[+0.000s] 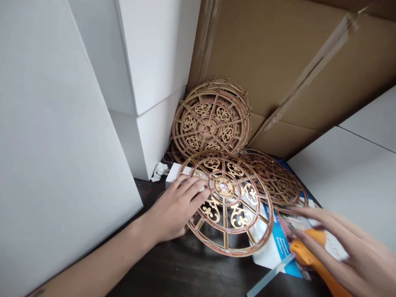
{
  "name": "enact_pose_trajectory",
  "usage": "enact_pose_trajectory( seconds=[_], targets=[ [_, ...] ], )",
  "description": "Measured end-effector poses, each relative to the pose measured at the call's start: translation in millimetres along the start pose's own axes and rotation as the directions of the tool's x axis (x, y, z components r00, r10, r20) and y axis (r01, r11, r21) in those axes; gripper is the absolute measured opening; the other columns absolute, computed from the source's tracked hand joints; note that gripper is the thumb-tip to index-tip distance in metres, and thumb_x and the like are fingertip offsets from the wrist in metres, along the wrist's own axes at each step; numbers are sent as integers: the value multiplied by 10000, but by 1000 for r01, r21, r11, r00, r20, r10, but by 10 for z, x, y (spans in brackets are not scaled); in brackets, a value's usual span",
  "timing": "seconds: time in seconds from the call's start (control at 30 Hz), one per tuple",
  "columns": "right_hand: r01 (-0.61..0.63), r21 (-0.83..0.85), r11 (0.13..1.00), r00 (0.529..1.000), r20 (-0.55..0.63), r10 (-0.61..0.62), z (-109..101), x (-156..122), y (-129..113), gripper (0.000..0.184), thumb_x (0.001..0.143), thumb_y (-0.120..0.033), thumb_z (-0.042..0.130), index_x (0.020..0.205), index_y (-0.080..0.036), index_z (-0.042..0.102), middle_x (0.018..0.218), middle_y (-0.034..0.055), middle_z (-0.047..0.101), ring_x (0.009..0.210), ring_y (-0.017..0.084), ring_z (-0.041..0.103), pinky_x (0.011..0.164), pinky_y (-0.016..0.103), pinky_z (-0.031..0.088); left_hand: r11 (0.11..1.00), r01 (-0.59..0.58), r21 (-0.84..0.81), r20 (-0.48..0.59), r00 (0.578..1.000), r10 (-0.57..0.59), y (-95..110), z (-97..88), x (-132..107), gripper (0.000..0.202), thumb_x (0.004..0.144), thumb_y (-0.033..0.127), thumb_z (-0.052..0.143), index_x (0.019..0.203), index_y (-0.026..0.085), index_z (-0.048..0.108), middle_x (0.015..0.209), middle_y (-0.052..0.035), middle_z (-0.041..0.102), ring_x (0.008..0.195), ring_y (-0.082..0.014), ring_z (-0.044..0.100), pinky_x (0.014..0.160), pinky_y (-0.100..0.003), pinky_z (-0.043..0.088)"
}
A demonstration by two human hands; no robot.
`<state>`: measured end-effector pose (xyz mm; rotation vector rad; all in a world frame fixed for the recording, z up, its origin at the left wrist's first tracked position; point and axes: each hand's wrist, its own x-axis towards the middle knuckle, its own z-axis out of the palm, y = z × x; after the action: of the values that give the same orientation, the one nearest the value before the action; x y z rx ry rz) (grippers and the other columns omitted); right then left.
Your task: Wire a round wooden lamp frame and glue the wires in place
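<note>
My left hand (179, 206) grips a round golden openwork disc (223, 187) by its left side, fingers on top near the hub. The disc has spokes, rings and scroll cut-outs, with reddish lines along its rings. My right hand (346, 243), slightly blurred, has its fingers stretched apart around an orange glue gun (309, 247) at the lower right. A translucent glue stick (270, 274) juts from the gun toward the lower left. Whether the fingers touch the gun is hard to tell.
A stack of similar discs (210, 128) leans against a cardboard sheet (262, 53) at the back. More discs (275, 181) lie at right, by a blue and white package (280, 237). White boxes (161, 53) rise at left, with crumpled tissue (160, 171) below. The surface (173, 268) is dark.
</note>
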<state>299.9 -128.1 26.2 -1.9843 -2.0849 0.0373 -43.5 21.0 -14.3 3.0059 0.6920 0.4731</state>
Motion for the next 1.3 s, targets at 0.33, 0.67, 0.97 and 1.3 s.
enact_pose_trajectory(
  seconds=[0.33, 0.67, 0.97, 1.3],
  targets=[
    [496, 144, 856, 823, 238, -516, 216, 1530, -1037, 170, 947, -196, 525, 1040, -200, 667, 989, 71, 663, 929, 202, 615, 787, 346, 509, 1000, 2, -11, -12, 1000, -2, -25, -15, -4, 850, 650, 63, 672, 1441, 131, 365, 1454, -144, 479, 1359, -300, 408, 1165, -467, 303],
    [487, 365, 794, 796, 190, -575, 283, 1541, -979, 172, 922, -137, 526, 1009, -194, 663, 996, 68, 622, 954, 192, 570, 858, 359, 492, 998, 0, -62, -13, 1000, 0, -63, 0, -17, 883, 661, 25, 671, 1465, 229, 367, 1459, -121, 468, 1376, -306, 393, 1147, -498, 326],
    [615, 418, 669, 686, 136, -715, 323, 1585, -867, 193, 902, -125, 542, 1025, -179, 681, 1008, 72, 631, 965, 184, 563, 869, 348, 482, 998, 9, -69, 2, 1000, -9, -74, 34, -20, 883, 622, 61, 687, 1440, 140, 363, 1489, -131, 451, 1400, -288, 351, 1197, -458, 237],
    [728, 320, 606, 629, 40, -776, 350, 1489, -823, 297, 928, -111, 484, 1120, -174, 702, 1054, 100, 691, 985, 218, 596, 870, 400, 514, 996, -36, -77, -15, 999, 35, -109, 47, -42, 851, 664, 45, 650, 1457, 189, 376, 1496, -127, 434, 1401, -298, 340, 1176, -486, 258]
  ],
)
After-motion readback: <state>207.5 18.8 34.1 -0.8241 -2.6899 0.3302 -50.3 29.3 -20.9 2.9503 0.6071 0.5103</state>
